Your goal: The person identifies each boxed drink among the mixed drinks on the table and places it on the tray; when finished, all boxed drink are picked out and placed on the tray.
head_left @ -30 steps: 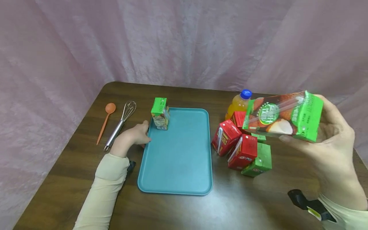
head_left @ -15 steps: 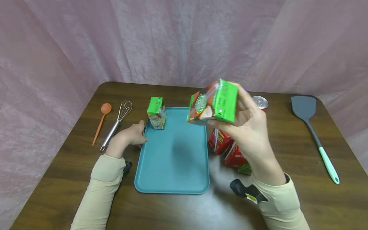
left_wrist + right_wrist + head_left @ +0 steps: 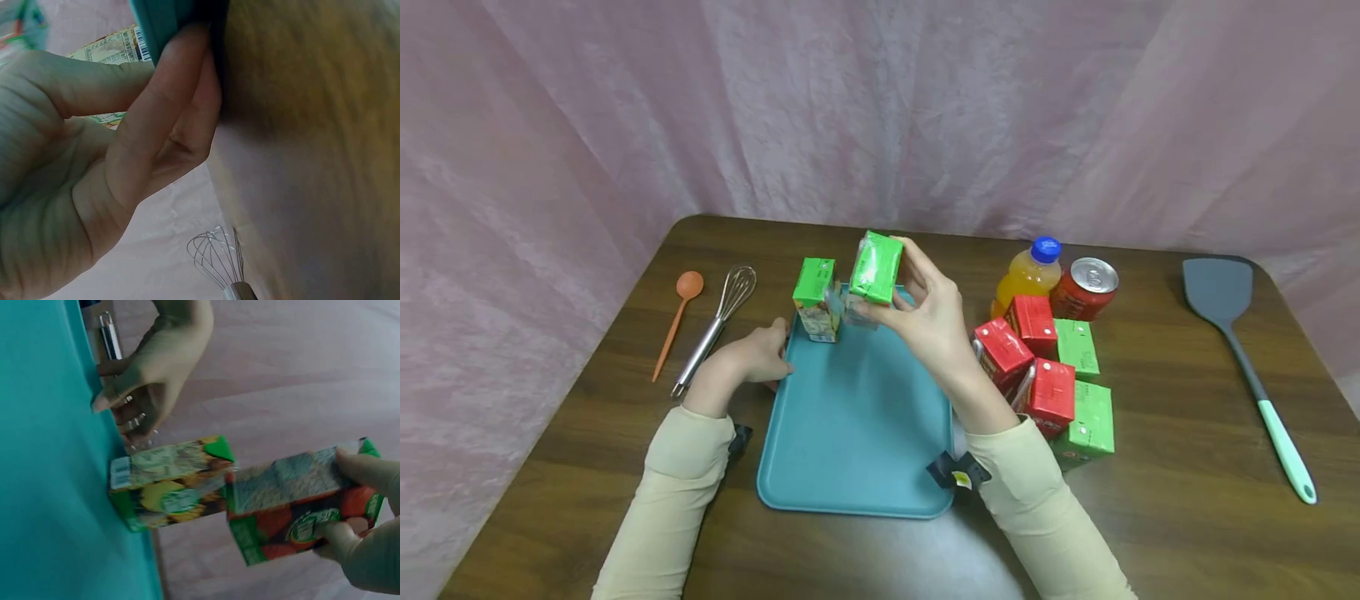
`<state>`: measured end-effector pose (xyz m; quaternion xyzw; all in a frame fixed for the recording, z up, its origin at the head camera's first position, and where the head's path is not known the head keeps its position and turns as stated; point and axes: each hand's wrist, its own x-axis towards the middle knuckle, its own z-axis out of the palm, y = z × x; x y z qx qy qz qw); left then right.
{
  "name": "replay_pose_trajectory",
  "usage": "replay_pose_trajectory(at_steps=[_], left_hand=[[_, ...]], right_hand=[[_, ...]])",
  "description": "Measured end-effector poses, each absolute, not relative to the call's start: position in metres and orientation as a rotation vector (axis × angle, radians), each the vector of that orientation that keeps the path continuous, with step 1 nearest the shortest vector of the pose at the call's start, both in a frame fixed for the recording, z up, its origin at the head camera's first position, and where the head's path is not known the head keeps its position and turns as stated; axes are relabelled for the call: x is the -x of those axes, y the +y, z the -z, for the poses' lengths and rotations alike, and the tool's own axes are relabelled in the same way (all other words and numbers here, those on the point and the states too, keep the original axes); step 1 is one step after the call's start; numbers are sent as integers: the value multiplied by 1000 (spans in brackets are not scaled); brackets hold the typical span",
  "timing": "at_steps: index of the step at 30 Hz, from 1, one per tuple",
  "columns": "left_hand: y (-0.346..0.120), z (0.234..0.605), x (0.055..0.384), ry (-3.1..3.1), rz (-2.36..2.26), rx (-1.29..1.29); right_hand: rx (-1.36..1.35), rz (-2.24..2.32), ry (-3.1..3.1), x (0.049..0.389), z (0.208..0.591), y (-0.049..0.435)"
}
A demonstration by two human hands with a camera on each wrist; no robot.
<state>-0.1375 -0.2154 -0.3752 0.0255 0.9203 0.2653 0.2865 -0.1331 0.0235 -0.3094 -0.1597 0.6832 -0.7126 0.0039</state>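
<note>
My left hand (image 3: 751, 360) pinches the left rim of the teal tray (image 3: 857, 450); in the left wrist view the thumb and fingers (image 3: 169, 94) close on the tray's edge. A green-topped juice box (image 3: 815, 300) stands upright in the tray's far left corner. My right hand (image 3: 928, 321) grips a second green-topped juice box (image 3: 876, 268) by its upper part, over the far part of the tray and just right of the standing one. In the right wrist view the held juice box (image 3: 300, 506) is raised off the tray, its apple-like picture facing the camera.
Right of the tray stand several red juice boxes (image 3: 1048, 392) and green ones (image 3: 1090, 421), with an orange drink bottle (image 3: 1026, 275) and a red can (image 3: 1084, 289) behind. A spatula (image 3: 1247, 367) lies far right. A whisk (image 3: 718, 325) and an orange spoon (image 3: 677, 317) lie left.
My right hand has carried its juice box leftward from above the right side, over to the tray's far part, turning it upright. The left hand has stayed at the tray's rim.
</note>
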Motion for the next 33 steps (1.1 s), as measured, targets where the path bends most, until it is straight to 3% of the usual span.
replay_pose_trajectory(at_steps=[13, 33], left_hand=[[-215, 375, 136, 2453, -742, -60], [-215, 376, 135, 2466, -759, -42]], right_hand=[[275, 1924, 2313, 160, 353, 4], [246, 1639, 2409, 170, 363, 6]])
